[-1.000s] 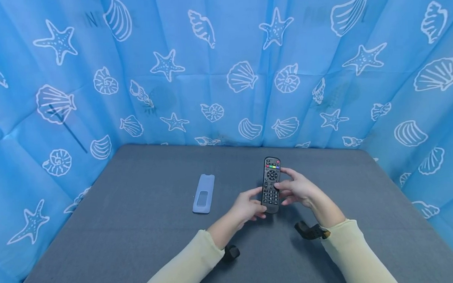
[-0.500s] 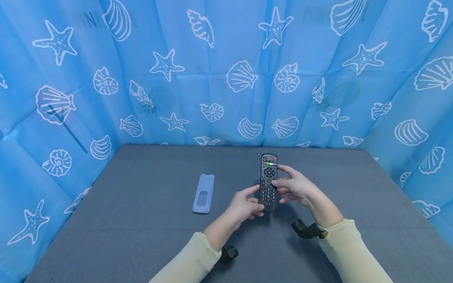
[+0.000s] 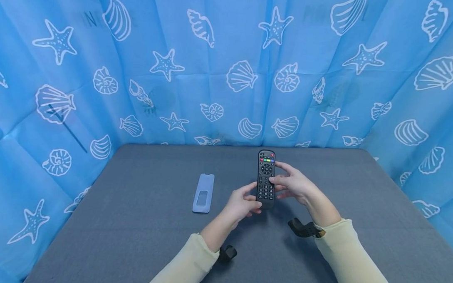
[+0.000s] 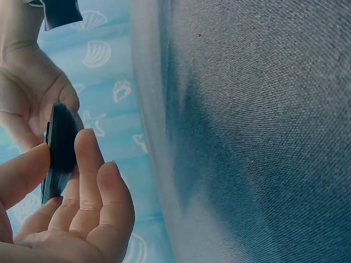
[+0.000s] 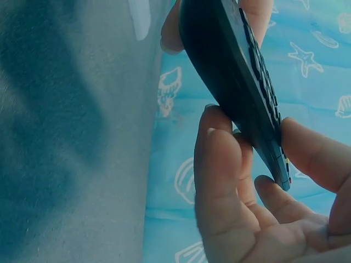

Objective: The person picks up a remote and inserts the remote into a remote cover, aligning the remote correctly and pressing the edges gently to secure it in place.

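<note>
Both hands hold a black remote control [image 3: 266, 179] above the table, its button face turned up toward the head camera. At its lower left end my left hand [image 3: 240, 204] pinches it, thumb on the face and fingers behind. My right hand [image 3: 296, 184] grips the right side, with the thumb over the middle buttons. In the left wrist view the remote [image 4: 61, 142] is seen end-on between thumb and fingers. From the right wrist, the dark back of the remote [image 5: 219, 66] and the raised edges of its buttons show.
A flat, pale blue strip-shaped piece [image 3: 203, 193] with a rectangular window lies on the grey table [image 3: 138, 194], left of the hands. Blue curtains [image 3: 217, 87] with white shells and starfish surround the table. Black straps [image 3: 304, 229] sit at the wrists.
Both hands have moved the remote slightly left and away from the body, toward the far side of the table. The grip looks the same, and the pale blue piece stays put.
</note>
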Tool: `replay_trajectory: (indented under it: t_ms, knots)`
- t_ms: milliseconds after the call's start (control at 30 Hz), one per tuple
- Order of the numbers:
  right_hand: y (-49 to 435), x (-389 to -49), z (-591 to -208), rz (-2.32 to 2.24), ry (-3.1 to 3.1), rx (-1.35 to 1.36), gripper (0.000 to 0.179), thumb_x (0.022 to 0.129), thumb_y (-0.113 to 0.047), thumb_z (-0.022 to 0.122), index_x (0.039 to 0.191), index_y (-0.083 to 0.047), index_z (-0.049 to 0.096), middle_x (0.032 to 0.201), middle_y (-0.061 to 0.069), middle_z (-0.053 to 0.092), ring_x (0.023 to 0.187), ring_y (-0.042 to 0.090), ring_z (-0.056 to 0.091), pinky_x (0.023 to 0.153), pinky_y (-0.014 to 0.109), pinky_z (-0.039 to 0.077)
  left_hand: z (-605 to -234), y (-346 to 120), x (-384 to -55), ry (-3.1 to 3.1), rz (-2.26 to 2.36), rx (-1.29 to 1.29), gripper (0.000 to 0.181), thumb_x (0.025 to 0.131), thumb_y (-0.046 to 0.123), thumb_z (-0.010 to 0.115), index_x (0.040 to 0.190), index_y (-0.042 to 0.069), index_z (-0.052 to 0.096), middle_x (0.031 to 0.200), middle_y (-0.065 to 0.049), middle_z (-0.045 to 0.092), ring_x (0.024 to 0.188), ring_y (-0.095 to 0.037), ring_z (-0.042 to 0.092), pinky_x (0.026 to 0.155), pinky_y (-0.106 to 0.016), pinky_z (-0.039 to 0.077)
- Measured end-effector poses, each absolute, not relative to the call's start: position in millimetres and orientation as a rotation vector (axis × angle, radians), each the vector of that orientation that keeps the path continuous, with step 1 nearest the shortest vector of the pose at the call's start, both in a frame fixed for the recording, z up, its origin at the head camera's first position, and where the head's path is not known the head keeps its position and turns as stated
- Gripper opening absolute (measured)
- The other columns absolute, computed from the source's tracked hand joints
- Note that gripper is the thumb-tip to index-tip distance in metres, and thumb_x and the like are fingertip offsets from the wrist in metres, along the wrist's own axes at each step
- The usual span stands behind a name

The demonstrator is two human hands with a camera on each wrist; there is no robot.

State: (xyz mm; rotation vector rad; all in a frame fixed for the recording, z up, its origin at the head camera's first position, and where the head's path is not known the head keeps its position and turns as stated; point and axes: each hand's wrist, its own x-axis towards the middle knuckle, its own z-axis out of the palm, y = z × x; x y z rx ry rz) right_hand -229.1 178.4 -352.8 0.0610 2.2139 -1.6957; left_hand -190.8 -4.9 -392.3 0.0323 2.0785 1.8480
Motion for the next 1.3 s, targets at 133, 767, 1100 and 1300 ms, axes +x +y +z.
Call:
replay_trajectory:
  t_ms: [133,767,1100,1300]
  knots:
    - [175.7,-229.2,-350.1,-1.733,2.202,0.035,0.069,0.099,-0.010,0.055,0.155,-0.006,0.014,0.106,0.014,0.058,0.079,0.017,0.064,0.070,0.036,0.053,-390.1,-7.7,-192.1,2.064,1.872,0.027,0.060,0.090,0.001,0.066,0.145,0.015,0.047,0.098,-0.007,0.071,0.078,-0.017,0.068,0.065,-0.028,0.046]
    - [162.4,-230.0,-344.5,-1.836,2.195,0.035,0.061,0.099,-0.012,0.055,0.153,-0.005,0.025,0.107,0.014,0.059,0.082,0.018,0.063,0.073,0.036,0.053,-380.7,-20.7,-196.2,2.040,1.904,0.057,0.060,0.091,0.002,0.064,0.147,0.015,0.044,0.108,-0.011,0.070,0.084,-0.020,0.068,0.075,-0.035,0.049]
    - [153.6,-229.8,-340.5,-1.910,2.181,0.056,0.059,0.099,-0.011,0.054,0.152,-0.006,0.028,0.108,0.014,0.058,0.078,0.016,0.061,0.068,0.032,0.053,-375.6,-26.1,-196.2,2.049,1.932,0.065,0.060,0.092,0.002,0.064,0.147,0.015,0.044,0.109,-0.013,0.069,0.085,-0.021,0.069,0.075,-0.036,0.050]
    - [149.9,-228.7,-339.4,-1.932,2.170,0.067,0.058,0.099,-0.011,0.055,0.152,-0.006,0.029,0.106,0.012,0.059,0.079,0.015,0.062,0.068,0.031,0.053,-376.6,-27.6,-196.5,2.058,1.946,0.053,0.059,0.092,0.001,0.063,0.146,0.015,0.045,0.106,-0.012,0.070,0.083,-0.020,0.068,0.075,-0.035,0.050]
